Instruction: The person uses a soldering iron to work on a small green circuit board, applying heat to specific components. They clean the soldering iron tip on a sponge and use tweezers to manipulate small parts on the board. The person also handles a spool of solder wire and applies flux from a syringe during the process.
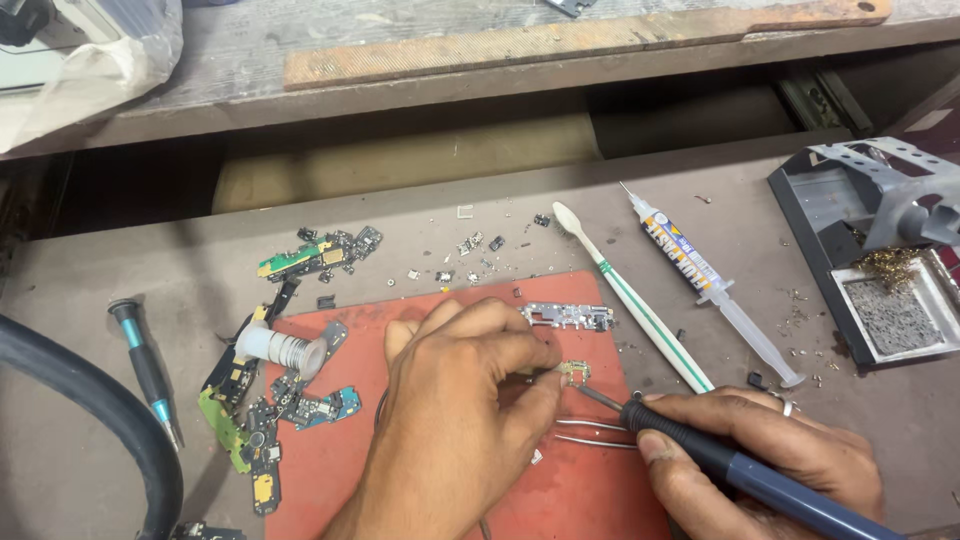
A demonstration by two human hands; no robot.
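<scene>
Sitting at the desk's [80,470] right edge, a dark tray [800,215] holds a grey sponge [893,315] and brass wool [888,265]; the left hand [455,420] pinches a small gold-toned circuit board [575,373] on the red mat [330,470]; the right hand [770,460] grips a soldering iron [740,470], tip touching the board.

A white toothbrush with green stripes [630,295] is laid diagonally at the right edge of the red mat [330,470], and a flux syringe [705,285] is set just right of it. At far right, a grey soldering stand [860,190] is seen with brass wool and a dark sponge in its tray. A spool of solder wire [285,350] is placed at the mat's left edge among scattered green, blue and black circuit boards [265,420]. A teal-tipped screwdriver [145,370] is laid further left, beside a thick black hose [110,420]. A wooden strip [580,38] is seen on the far shelf.
</scene>
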